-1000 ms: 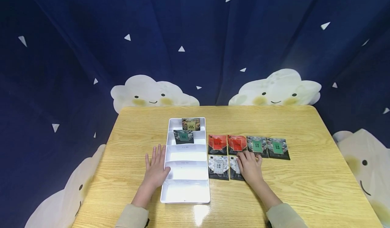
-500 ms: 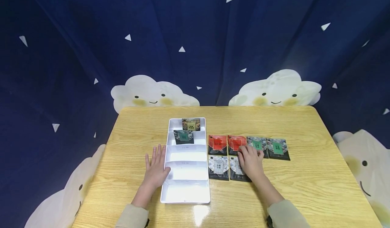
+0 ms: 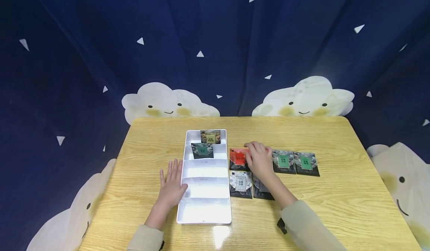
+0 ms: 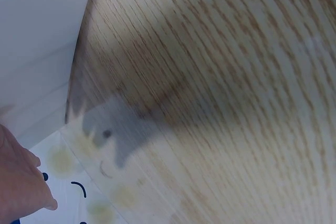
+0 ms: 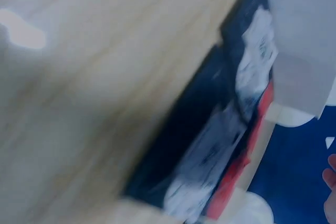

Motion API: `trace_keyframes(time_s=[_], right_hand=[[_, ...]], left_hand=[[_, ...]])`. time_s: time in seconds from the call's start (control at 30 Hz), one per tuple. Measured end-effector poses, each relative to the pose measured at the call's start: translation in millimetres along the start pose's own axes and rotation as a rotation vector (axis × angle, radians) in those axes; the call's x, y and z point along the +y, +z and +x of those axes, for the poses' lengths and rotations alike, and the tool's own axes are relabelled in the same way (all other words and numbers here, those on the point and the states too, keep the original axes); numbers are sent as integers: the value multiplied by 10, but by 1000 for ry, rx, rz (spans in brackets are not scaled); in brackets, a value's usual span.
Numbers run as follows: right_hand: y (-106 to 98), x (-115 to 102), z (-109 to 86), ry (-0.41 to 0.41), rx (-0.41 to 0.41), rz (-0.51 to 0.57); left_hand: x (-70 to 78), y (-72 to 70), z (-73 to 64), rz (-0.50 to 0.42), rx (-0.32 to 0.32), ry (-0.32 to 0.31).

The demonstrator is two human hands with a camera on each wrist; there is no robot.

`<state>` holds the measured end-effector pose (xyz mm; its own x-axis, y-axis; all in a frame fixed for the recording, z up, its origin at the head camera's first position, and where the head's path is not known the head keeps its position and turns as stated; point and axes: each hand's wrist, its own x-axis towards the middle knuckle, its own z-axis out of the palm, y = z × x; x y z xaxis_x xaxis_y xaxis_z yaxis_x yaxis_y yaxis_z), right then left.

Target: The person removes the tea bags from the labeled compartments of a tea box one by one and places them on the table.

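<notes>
My left hand lies with straight fingers along the left side of a white divided tray, its thumb over the rim. Over the red tea packets, my right hand hangs with loosely bent fingers, seeming to hold nothing. It covers most of the right-hand red packet; the left-hand red packet shows beside its fingertips. Nearer me are a white tea packet and a second one, partly behind the wrist. Two green-labelled packets lie to the right. In the right wrist view the hand is barely visible.
In the tray's far compartments stand a yellow-labelled packet and a green-labelled packet. The wooden table extends on both sides. A dark blue curtain with cloud shapes hangs behind it.
My right hand has moved from the right-hand white packet up and left over the red packets. The left hand and tray have stayed put.
</notes>
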<state>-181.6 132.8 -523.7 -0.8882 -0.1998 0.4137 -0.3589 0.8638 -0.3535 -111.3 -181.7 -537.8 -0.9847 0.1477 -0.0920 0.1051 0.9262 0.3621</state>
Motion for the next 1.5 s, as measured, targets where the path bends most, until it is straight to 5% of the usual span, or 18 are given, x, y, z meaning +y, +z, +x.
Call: trace_keyframes(time_s=[0.8,1.23,1.5], right_hand=[[486,-764,624,-225,-199,-145],[617,-1051,730,-200,-339,-191],[682,-1099,729,-201,-343,-181]], left_hand=[[-5,6,2,7,12,11],[-3,-15,10,7,-1,7],[-1,-10,6,15,12,15]])
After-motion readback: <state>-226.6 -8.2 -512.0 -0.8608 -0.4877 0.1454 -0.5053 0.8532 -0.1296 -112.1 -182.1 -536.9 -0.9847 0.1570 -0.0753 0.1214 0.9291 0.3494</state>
